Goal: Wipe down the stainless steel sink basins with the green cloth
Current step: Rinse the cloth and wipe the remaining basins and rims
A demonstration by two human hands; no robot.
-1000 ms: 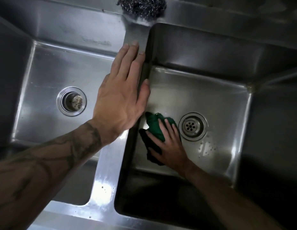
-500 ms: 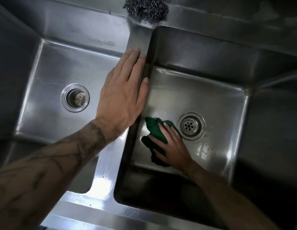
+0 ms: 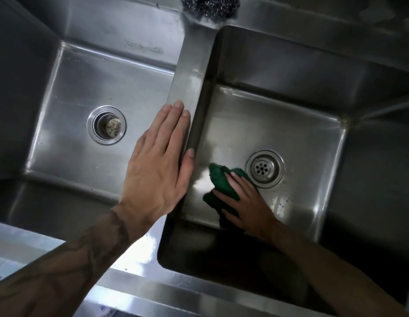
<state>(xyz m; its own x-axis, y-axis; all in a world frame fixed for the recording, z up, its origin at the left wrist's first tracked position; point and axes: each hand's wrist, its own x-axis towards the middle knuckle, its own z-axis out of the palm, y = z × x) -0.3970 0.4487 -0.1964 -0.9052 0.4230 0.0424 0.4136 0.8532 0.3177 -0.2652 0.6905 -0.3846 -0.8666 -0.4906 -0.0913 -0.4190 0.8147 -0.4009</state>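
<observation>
The green cloth [image 3: 221, 179] lies bunched on the floor of the right basin [image 3: 279, 124], just left of its drain [image 3: 264, 168]. My right hand [image 3: 249, 207] presses down on the cloth with fingers spread flat over it, and part of the cloth is hidden under the palm. My left hand [image 3: 157, 170] rests flat on the steel divider [image 3: 187, 72] between the two basins, fingers straight and together, thumb hanging over the right basin's edge. The left basin [image 3: 84, 88] holds nothing but its drain [image 3: 109, 127].
A steel wool scourer [image 3: 210, 5] sits on the back ledge above the divider. Water droplets speckle the right basin floor just below its drain. The sink's front rim [image 3: 153, 291] runs along the bottom of the view.
My left hand has slid back along the divider toward me, away from the back ledge. My right hand keeps pressing the cloth, now slightly closer to the drain.
</observation>
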